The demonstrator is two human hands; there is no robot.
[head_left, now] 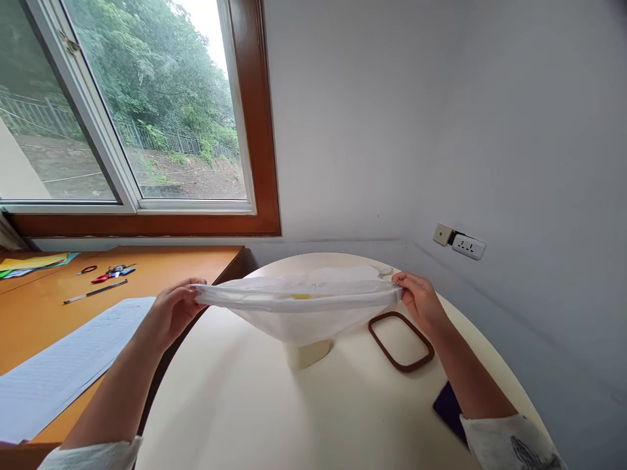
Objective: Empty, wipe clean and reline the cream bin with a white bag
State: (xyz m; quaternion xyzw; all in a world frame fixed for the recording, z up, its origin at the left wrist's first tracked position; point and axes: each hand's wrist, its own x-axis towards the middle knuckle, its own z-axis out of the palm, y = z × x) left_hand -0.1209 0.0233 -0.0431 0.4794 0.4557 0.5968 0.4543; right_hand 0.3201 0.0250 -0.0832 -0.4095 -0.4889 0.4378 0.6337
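Note:
A translucent white plastic bag point(313, 320) is stretched wide between my two hands, its gathered edge running level from side to side. My left hand point(176, 305) pinches the left end of that edge, and my right hand point(417, 299) pinches the right end. Below and behind the bag, a cream-coloured container point(309, 354) stands on the round table point(230, 398); the bag hides its upper part. Close to my right hand, a brown rounded rectangular ring point(406, 367) lies flat on the tabletop.
A dark purple flat item point(449, 411) lies partly under my right forearm. On the wooden desk point(186, 261) at left are paper sheets point(73, 372), a pen point(95, 292), keys point(117, 271) and coloured folders point(34, 262). A wall socket point(469, 246) is at right.

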